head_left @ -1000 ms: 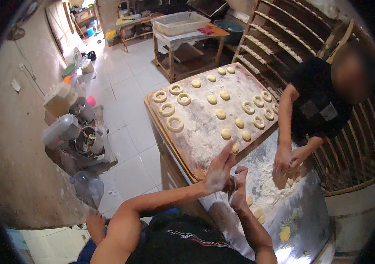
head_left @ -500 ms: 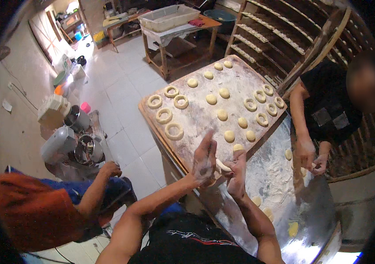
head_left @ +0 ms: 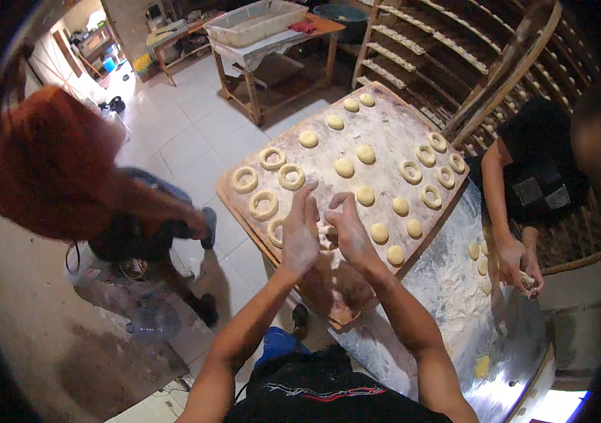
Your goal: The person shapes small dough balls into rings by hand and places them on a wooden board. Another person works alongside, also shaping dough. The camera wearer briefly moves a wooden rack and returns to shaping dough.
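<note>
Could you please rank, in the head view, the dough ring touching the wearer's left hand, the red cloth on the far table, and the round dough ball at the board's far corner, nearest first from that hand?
1. Dough ring, under the left hand.
2. Dough ball, board's far corner.
3. Red cloth, on the far table.

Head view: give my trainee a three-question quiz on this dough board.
1. True or false: the floured wooden board carries both dough rings and round dough balls.
2. What do the left hand and right hand hold between them? A) a rolling pin B) a piece of dough C) a knife
3. Which of the person's sides is the co-worker in black on?

Key: 1 true; 2 B; 3 right.
</note>
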Demonstrator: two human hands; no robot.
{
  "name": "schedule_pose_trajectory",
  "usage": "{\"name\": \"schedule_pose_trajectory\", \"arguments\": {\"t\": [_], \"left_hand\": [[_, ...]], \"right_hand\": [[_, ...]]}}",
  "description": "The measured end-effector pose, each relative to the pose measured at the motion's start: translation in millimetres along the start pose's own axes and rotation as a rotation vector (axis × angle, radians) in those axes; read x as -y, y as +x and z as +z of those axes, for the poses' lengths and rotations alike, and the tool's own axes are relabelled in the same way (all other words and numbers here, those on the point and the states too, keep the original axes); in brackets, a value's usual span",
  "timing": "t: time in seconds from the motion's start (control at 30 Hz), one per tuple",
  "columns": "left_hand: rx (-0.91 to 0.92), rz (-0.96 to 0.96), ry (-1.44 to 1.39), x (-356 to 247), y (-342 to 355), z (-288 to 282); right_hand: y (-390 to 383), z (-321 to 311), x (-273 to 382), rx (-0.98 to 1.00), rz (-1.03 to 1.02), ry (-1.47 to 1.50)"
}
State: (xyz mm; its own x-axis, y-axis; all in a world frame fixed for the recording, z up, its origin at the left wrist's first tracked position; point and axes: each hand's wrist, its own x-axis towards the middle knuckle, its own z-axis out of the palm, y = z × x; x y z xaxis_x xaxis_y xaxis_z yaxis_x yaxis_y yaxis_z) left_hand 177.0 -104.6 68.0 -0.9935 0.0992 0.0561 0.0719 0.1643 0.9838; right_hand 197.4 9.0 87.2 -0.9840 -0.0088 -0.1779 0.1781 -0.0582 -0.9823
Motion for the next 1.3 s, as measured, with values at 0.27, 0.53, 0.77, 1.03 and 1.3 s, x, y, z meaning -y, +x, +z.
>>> {"name": "schedule_pose_trajectory", "arguments": {"t": [0.27, 0.53, 0.77, 1.03, 1.3], "left_hand": [[-0.076, 0.382, 0.674, 31.2, 74.2, -27.6], [0.081, 0.579, 0.527, 12.3, 54.9, -1.8], [0.959, 0.594, 0.352, 1.0, -124.2, 166.8], [1.037, 0.473, 0.732, -5.8, -200.0, 214.7], [0.877, 0.220, 0.016, -50.7, -267.4, 212.7]], "right_hand": [[38.9, -40.5, -0.4, -0.526, -0.472, -0.503], [-121.8, -60.0, -69.7, -0.714, -0.262, -0.426], [-298.5, -35.2, -114.1, -0.861, -0.156, -0.658], [-412.3, -93.1, -121.6, -1.257, 0.056, -0.390], [-388.1, -156.1, -105.7, -0.853, -0.249, 0.138]]}}
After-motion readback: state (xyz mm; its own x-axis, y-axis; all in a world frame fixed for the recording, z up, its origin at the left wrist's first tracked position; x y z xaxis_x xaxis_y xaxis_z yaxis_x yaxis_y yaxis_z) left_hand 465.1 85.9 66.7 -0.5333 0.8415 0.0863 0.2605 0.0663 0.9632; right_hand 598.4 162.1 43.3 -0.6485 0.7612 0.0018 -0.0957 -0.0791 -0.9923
